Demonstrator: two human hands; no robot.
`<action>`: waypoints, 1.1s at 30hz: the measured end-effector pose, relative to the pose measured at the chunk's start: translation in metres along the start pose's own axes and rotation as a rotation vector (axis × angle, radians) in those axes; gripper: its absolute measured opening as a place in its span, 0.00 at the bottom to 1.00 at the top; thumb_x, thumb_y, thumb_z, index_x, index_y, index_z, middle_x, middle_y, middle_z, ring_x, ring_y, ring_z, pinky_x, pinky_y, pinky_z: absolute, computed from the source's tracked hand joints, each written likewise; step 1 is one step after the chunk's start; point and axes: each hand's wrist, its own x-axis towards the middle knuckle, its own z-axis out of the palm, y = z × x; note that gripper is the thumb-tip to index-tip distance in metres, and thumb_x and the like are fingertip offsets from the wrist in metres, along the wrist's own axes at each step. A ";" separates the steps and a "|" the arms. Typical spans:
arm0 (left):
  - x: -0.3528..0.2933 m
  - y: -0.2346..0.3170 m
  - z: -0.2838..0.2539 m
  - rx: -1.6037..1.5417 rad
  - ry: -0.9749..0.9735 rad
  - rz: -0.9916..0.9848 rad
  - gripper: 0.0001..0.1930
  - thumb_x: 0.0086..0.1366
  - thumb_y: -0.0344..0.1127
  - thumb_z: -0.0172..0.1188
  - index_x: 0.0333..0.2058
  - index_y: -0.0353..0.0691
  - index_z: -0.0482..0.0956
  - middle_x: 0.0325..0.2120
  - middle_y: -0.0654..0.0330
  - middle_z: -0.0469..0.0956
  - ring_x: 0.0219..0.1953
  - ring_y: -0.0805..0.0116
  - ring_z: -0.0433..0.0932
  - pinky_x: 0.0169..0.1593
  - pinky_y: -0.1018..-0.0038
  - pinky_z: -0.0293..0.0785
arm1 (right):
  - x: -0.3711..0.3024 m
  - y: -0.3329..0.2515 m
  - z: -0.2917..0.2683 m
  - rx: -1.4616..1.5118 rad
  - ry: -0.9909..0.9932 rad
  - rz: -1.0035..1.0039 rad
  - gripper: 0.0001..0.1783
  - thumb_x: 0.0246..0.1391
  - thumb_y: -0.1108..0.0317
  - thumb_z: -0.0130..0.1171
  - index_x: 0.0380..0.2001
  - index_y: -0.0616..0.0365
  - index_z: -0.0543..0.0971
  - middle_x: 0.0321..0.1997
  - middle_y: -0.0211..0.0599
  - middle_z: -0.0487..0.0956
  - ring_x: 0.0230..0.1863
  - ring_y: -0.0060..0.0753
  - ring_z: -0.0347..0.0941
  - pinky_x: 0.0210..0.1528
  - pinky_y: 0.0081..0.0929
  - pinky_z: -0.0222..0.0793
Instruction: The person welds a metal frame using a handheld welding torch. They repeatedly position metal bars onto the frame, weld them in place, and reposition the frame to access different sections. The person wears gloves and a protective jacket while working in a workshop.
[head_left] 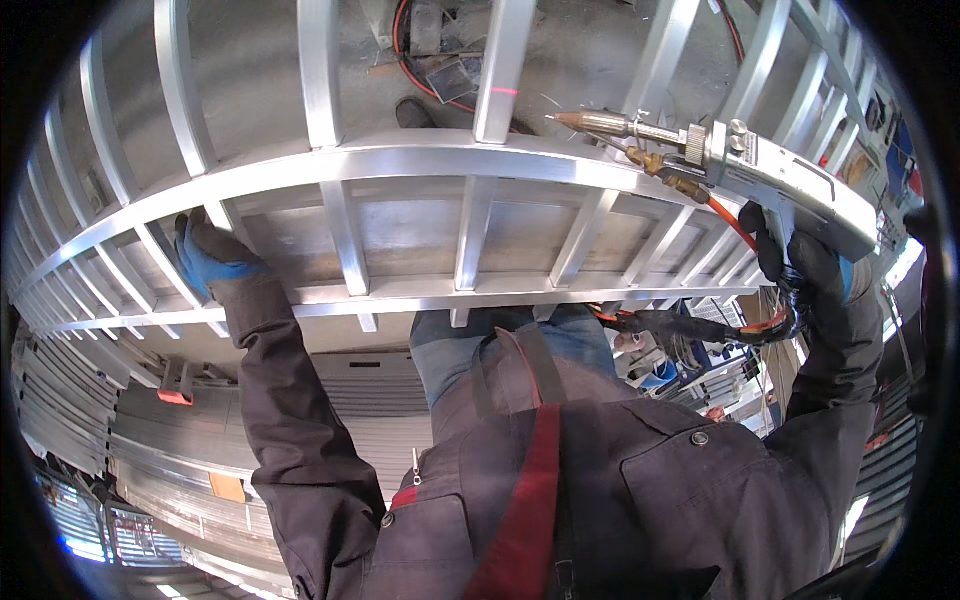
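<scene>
A long silver metal frame (pixel 400 160) with parallel rails and many cross bars stretches across in front of me. On the left, my left hand (pixel 215 250), in a dark and blue glove, closes around the frame just under its upper rail; its fingertips are partly hidden. My right hand (pixel 815 262), gloved too, grips the handle of a silver welding gun (pixel 785 175) at the right. The gun's copper-coloured nozzle (pixel 575 121) points left, above the upper rail and apart from it. An orange-and-black cable (pixel 735 222) runs along the gun toward my hand.
Beyond the frame, a red hose (pixel 405 55) curves over the grey concrete floor (pixel 250 60) near scraps. A dark shoe (pixel 413 112) shows behind the rail. A cluttered cart (pixel 690 370) stands at the right, and stacked metal lengths (pixel 190 460) lie at the lower left.
</scene>
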 end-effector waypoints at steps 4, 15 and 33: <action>0.019 -0.015 -0.015 0.012 -0.074 -0.063 0.15 0.74 0.35 0.53 0.52 0.35 0.81 0.47 0.54 0.81 0.49 0.62 0.78 0.60 0.65 0.67 | -0.024 0.010 -0.005 0.082 0.047 -0.068 0.31 0.60 0.54 0.71 0.59 0.64 0.77 0.45 0.41 0.84 0.32 0.20 0.77 0.30 0.19 0.72; 0.022 -0.026 -0.019 0.650 -0.160 0.372 0.20 0.69 0.38 0.51 0.48 0.27 0.82 0.49 0.49 0.82 0.49 0.52 0.78 0.58 0.63 0.71 | -0.149 0.071 0.025 0.363 0.335 -0.320 0.40 0.56 0.48 0.71 0.63 0.66 0.73 0.52 0.45 0.82 0.35 0.22 0.77 0.33 0.18 0.70; -0.001 0.011 -0.005 1.661 -0.179 1.051 0.14 0.70 0.45 0.59 0.42 0.41 0.84 0.38 0.55 0.87 0.43 0.65 0.87 0.47 0.69 0.82 | -0.458 0.286 0.326 0.869 1.188 -0.605 0.51 0.60 0.29 0.59 0.58 0.75 0.73 0.33 0.42 0.80 0.25 0.25 0.76 0.26 0.19 0.72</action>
